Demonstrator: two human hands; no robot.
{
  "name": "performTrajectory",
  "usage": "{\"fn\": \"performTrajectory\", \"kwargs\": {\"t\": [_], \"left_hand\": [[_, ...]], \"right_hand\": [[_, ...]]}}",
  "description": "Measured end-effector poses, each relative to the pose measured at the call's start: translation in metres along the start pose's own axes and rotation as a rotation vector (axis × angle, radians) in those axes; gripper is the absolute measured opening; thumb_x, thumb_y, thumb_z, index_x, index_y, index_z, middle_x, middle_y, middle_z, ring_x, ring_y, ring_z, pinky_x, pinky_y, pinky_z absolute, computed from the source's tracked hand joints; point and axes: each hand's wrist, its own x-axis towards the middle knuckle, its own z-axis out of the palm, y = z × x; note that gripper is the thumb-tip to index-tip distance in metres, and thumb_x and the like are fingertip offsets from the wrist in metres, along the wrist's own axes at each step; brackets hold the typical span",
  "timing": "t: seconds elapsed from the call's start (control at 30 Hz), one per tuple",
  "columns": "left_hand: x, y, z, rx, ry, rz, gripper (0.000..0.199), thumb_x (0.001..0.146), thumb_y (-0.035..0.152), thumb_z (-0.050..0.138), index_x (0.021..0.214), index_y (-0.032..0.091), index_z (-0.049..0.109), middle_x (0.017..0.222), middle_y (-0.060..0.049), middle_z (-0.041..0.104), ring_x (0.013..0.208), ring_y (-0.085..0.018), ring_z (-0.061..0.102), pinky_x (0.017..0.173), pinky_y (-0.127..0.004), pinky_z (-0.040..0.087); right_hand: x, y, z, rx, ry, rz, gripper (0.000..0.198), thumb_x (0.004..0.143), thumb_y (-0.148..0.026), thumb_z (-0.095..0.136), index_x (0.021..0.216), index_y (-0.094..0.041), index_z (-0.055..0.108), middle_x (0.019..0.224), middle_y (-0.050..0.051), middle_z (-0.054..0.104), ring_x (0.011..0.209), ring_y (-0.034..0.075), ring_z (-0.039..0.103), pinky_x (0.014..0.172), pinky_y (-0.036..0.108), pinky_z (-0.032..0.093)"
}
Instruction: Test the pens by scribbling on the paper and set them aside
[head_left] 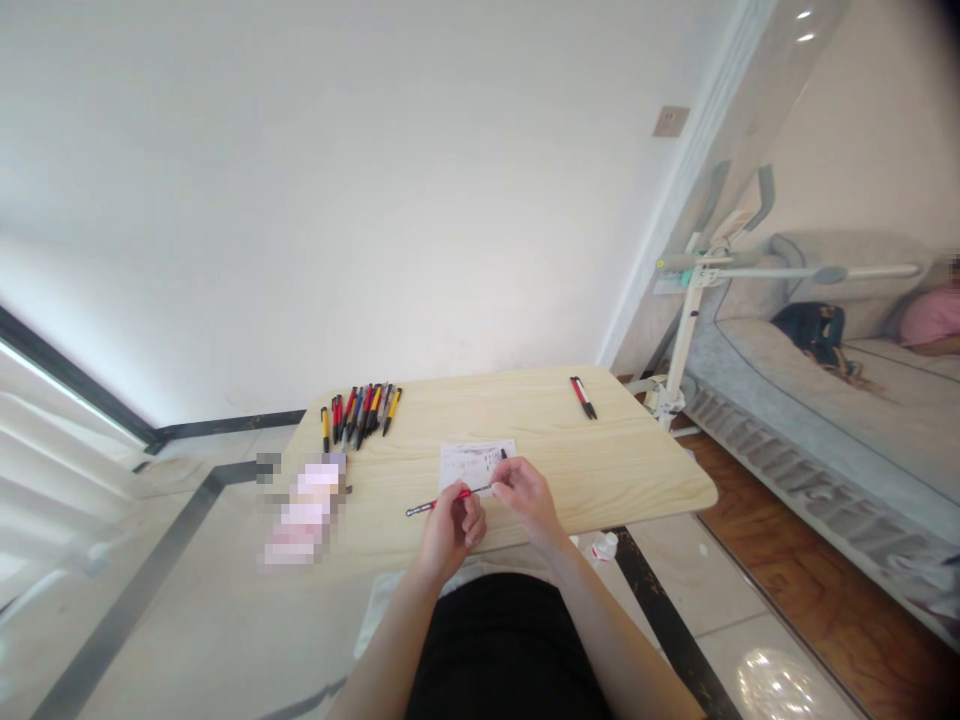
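My left hand (457,522) is closed around a slim red pen (429,507), low over the near edge of the wooden table. The pen lies nearly level, one end sticking out to the left and a thin dark tip pointing at my right hand. My right hand (527,497) has its fingers bent together by that tip; what they pinch is too small to make out. A small black piece (504,454) shows just above the right fingers. Beneath and behind both hands lies a printed sheet of paper (469,462).
Several pens (365,410) in red, yellow, blue and black lie at the table's (487,405) back left. Two pens (583,398) lie at the back right. A blurred pinkish item (304,510) is at the left edge. A small bottle (604,546) is below the near edge.
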Motion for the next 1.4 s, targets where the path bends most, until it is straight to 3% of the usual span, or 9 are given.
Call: {"fn": "performTrajectory", "kwargs": {"t": [0.37, 0.83, 1.17, 1.4], "left_hand": [[-0.001, -0.003, 0.002, 0.096, 0.015, 0.024, 0.036, 0.081, 0.039, 0.042, 0.054, 0.015, 0.041, 0.038, 0.006, 0.031, 0.03, -0.005, 0.028, 0.036, -0.02, 0.015], [-0.001, -0.008, 0.005, 0.197, 0.025, 0.052, 0.03, 0.079, 0.04, 0.041, 0.059, 0.018, 0.04, 0.039, 0.005, 0.036, 0.031, -0.007, 0.034, 0.035, -0.021, 0.019], [0.0, -0.003, 0.004, 0.167, 0.034, 0.1, 0.022, 0.077, 0.04, 0.047, 0.088, 0.021, 0.044, 0.049, 0.005, 0.049, 0.039, -0.01, 0.044, 0.038, -0.02, 0.025], [0.002, -0.005, 0.0, 0.125, 0.072, 0.145, 0.017, 0.079, 0.035, 0.046, 0.079, 0.018, 0.046, 0.052, 0.002, 0.052, 0.041, -0.009, 0.045, 0.041, -0.02, 0.027]], "right_hand": [[-0.008, 0.011, -0.003, 0.161, -0.002, 0.157, 0.015, 0.066, -0.024, 0.063, 0.076, -0.02, 0.052, 0.066, -0.002, 0.052, 0.059, 0.011, 0.049, 0.054, 0.024, 0.041], [-0.007, 0.008, -0.006, 0.165, -0.017, 0.165, 0.013, 0.065, -0.026, 0.064, 0.068, -0.019, 0.053, 0.058, -0.003, 0.05, 0.054, 0.011, 0.047, 0.054, 0.025, 0.041], [-0.006, 0.01, -0.007, 0.126, -0.063, 0.175, 0.012, 0.065, -0.025, 0.065, 0.068, -0.019, 0.055, 0.059, -0.004, 0.051, 0.054, 0.01, 0.047, 0.053, 0.024, 0.039], [-0.007, 0.011, -0.006, 0.074, -0.093, 0.166, 0.01, 0.067, -0.023, 0.064, 0.07, -0.019, 0.055, 0.061, -0.003, 0.054, 0.058, 0.011, 0.048, 0.055, 0.024, 0.039]]}}
